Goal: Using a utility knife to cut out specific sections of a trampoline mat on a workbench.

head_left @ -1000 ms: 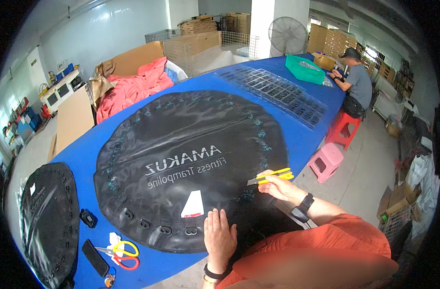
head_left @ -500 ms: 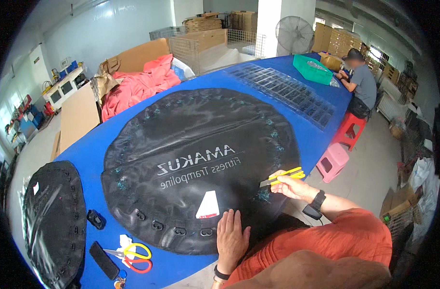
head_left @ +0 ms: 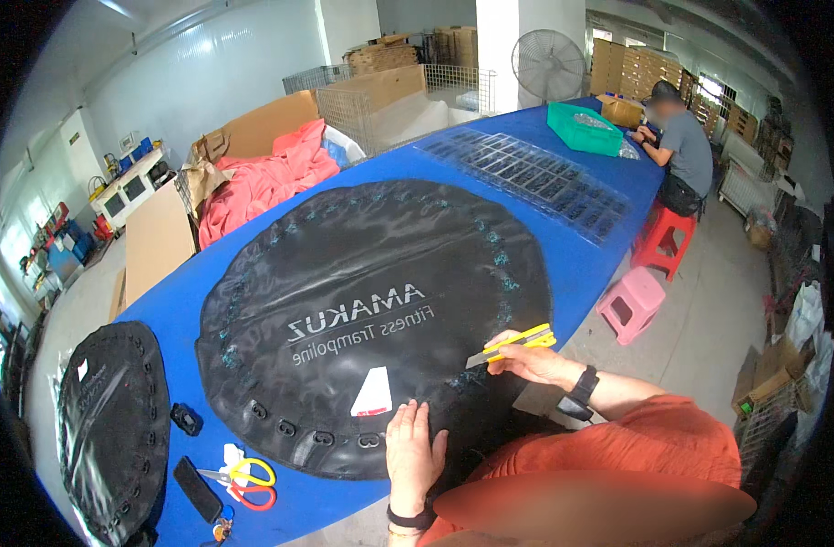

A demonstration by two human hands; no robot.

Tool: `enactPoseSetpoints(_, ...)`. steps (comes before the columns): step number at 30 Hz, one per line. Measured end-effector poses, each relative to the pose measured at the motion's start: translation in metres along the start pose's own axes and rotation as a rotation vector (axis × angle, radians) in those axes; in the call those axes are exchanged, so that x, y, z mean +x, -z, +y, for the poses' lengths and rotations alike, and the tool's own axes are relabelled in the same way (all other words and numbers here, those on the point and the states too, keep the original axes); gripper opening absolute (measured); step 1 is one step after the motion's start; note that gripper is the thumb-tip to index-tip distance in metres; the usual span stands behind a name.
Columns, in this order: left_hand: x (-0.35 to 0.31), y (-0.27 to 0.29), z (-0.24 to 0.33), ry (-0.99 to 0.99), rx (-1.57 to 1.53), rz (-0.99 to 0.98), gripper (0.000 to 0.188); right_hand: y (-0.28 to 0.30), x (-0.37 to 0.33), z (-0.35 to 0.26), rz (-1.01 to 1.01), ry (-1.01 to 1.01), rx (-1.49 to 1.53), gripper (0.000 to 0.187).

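A large round black trampoline mat (head_left: 380, 273) lies over much of the blue table, with pale lettering in its middle, teal thread scraps along parts of its rim, and several black loops at its near left edge. My right hand (head_left: 531, 357) grips a yellow utility knife (head_left: 526, 339), its blade out and pointing left just above the mat's right edge. At the near edge, my left hand (head_left: 413, 451) rests flat on the mat, fingers stretched out. A white tag (head_left: 373, 392) with a red strip lies just beyond those fingertips.
Scissors (head_left: 251, 481) with yellow and red handles, a dark flat phone-like thing (head_left: 198, 488) and a small black object (head_left: 186, 418) lie left. Another black mat (head_left: 111, 428) is at far left. Beyond are clear plastic trays (head_left: 544, 178), a green bin (head_left: 583, 129), a seated person (head_left: 683, 150) and a pink stool (head_left: 630, 305).
The whole view has shifted slightly, so the table and mat appear a little further left. My right hand keeps the knife near the mat's right edge; my left hand still lies on the mat.
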State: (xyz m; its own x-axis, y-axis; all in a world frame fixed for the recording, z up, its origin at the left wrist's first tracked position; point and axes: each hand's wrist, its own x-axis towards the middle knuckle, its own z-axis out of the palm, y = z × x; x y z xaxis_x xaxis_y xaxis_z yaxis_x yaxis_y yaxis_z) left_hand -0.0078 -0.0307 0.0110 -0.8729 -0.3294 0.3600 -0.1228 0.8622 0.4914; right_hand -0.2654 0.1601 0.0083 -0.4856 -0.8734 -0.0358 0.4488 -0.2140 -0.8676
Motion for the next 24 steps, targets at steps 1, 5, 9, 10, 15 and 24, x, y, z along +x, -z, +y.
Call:
enactPoseSetpoints(1,0.0,0.0,0.002,0.004,0.006,0.029,0.063,-0.001,0.001,-0.002,-0.002,0.005,0.005,0.034)
enactPoseSetpoints(5,-0.003,-0.001,0.005,0.021,0.024,0.069,0.059,0.0,-0.002,0.0,-0.025,-0.005,-0.024,0.036)
enactPoseSetpoints(9,0.0,-0.003,0.007,0.019,0.084,0.089,0.052,-0.001,0.003,0.005,-0.065,0.012,-0.088,0.034)
enactPoseSetpoints(10,-0.001,-0.004,0.008,0.027,0.078,0.092,0.051,-0.003,0.0,0.004,-0.074,0.04,-0.18,0.032)
enactPoseSetpoints(15,-0.002,-0.005,0.01,0.06,0.078,0.06,0.053,0.007,0.001,0.009,-0.171,0.124,-0.159,0.028)
enactPoseSetpoints(24,0.001,-0.002,0.015,0.075,0.082,0.062,0.051,0.012,0.008,0.015,-0.152,0.124,-0.138,0.025)
